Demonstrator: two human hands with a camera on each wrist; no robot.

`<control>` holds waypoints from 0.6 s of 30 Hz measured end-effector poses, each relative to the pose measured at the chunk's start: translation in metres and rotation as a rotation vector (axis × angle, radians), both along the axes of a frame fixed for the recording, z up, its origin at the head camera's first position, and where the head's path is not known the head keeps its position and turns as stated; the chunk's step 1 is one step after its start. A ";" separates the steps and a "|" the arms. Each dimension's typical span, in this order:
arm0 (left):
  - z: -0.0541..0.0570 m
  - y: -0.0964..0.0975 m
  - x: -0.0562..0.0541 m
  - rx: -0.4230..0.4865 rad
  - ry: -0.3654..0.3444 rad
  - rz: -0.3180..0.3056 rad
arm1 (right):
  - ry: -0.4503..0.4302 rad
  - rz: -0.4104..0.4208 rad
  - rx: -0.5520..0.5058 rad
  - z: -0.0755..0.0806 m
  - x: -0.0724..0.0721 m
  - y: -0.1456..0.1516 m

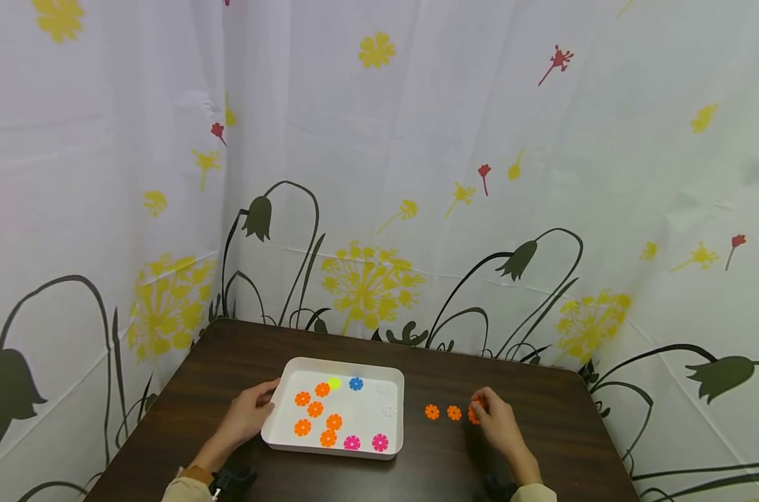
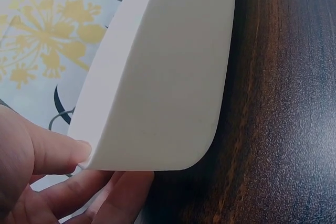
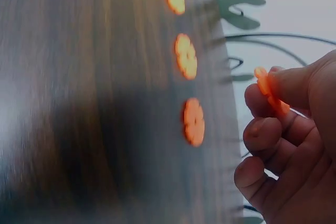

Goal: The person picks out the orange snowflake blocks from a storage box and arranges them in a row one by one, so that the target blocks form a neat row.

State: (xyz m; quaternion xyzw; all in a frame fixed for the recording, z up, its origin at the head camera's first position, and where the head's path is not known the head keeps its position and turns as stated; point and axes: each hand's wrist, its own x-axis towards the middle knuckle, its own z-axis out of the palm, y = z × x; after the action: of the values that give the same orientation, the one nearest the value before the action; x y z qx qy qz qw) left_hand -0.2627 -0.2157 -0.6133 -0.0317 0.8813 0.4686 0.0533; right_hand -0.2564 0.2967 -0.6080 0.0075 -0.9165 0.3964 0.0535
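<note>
My left hand [image 1: 249,413] grips the left side of a shallow white tray [image 1: 329,450]. In the left wrist view the thumb lies on the tray's rim [image 2: 107,124] and the other fingers are beneath it. Between thumb and fingers, my right hand [image 3: 294,135] pinches an orange notched disc [image 3: 270,92], seen nearly edge-on, above the table. Three similar discs lie in a row on the table: a left one [image 1: 432,412], a middle one [image 1: 454,413] and a right one [image 3: 194,122], which the right hand partly covers in the head view.
Inside the tray lie several orange discs [image 1: 314,409], a yellow disc [image 1: 334,383], a blue disc [image 1: 356,384], pink discs [image 1: 380,442] and clear discs [image 1: 388,411]. The dark wooden table [image 1: 254,341] ends at a patterned curtain [image 1: 379,139] behind.
</note>
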 end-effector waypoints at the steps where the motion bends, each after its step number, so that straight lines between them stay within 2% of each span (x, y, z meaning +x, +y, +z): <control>1: 0.000 0.000 0.000 0.000 0.001 0.000 | -0.004 -0.009 0.007 -0.001 0.000 0.004; 6: 0.001 -0.001 -0.001 0.004 0.006 -0.003 | -0.002 -0.064 0.042 -0.004 0.001 0.021; 9: 0.000 -0.002 -0.002 0.012 0.004 -0.005 | -0.030 -0.105 0.036 -0.006 0.003 0.029; 13: 0.000 -0.003 -0.003 0.023 0.001 -0.006 | -0.060 -0.120 0.019 -0.006 0.006 0.036; 18: 0.001 -0.003 -0.002 0.026 -0.001 -0.006 | -0.051 -0.144 0.016 -0.006 0.008 0.039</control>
State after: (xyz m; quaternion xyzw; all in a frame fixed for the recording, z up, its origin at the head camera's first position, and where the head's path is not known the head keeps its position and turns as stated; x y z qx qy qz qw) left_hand -0.2644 -0.2188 -0.6126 -0.0288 0.8751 0.4798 0.0556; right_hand -0.2485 0.3361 -0.6143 -0.0681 -0.9189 0.3842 0.0582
